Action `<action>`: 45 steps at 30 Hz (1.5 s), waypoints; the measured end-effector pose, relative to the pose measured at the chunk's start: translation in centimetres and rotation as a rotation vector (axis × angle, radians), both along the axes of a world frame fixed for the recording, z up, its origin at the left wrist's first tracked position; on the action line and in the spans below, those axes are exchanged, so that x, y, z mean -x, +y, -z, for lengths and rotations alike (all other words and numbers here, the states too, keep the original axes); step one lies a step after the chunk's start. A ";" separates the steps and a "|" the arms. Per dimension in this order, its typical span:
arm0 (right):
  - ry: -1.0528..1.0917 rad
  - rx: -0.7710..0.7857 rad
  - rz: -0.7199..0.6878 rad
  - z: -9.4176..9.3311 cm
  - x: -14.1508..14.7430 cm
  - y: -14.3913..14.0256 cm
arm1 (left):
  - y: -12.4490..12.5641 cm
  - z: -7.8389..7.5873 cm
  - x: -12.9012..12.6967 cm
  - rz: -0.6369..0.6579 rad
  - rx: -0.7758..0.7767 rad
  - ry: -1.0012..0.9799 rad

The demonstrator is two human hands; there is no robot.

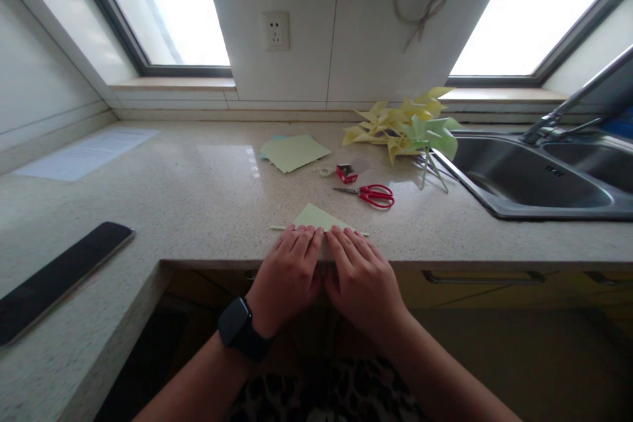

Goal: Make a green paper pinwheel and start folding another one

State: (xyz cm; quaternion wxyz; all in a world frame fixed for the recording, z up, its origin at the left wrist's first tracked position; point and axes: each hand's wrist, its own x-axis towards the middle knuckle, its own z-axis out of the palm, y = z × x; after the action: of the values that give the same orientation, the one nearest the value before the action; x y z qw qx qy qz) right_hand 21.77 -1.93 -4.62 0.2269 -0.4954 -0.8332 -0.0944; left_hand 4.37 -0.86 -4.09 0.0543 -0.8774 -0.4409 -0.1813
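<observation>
A pale green sheet of paper (pixel 316 217) lies at the counter's front edge, its near side rolled into a thin tube whose ends stick out left and right. My left hand (pixel 291 264), with a dark watch on the wrist, rests its outstretched fingers on the left part of the roll. Beside it, my right hand (pixel 361 270) lays its straight fingers on the right part. Both thumbs hang below the counter edge. The fingers hide the middle of the roll. Beyond the paper are red-handled scissors (pixel 376 196) and a small red box (pixel 347 173).
Farther back lies a stack of coloured paper (pixel 295 153), near a small pale coil (pixel 325 172). Yellow and green paper pinwheels (pixel 430 135) lie beside the steel sink (pixel 524 178). At left are a dark flat object (pixel 64 277) and a printed sheet (pixel 89 153).
</observation>
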 end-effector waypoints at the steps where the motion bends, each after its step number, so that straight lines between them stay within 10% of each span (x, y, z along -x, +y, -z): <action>1: -0.004 0.010 0.000 -0.2 0.0 0.1 | 0.1 -0.1 0.0 0.002 0.002 0.000; 45: 0.052 0.206 -0.252 -3.7 -2.2 7.6 | 4.1 -3.9 1.7 0.057 0.096 -0.004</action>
State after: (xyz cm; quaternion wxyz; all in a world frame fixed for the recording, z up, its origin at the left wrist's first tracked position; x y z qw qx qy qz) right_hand 24.01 5.68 -0.96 0.2062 -0.4100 -0.8878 0.0335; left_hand 2.64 3.23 -0.23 0.0060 -0.8907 -0.4243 -0.1632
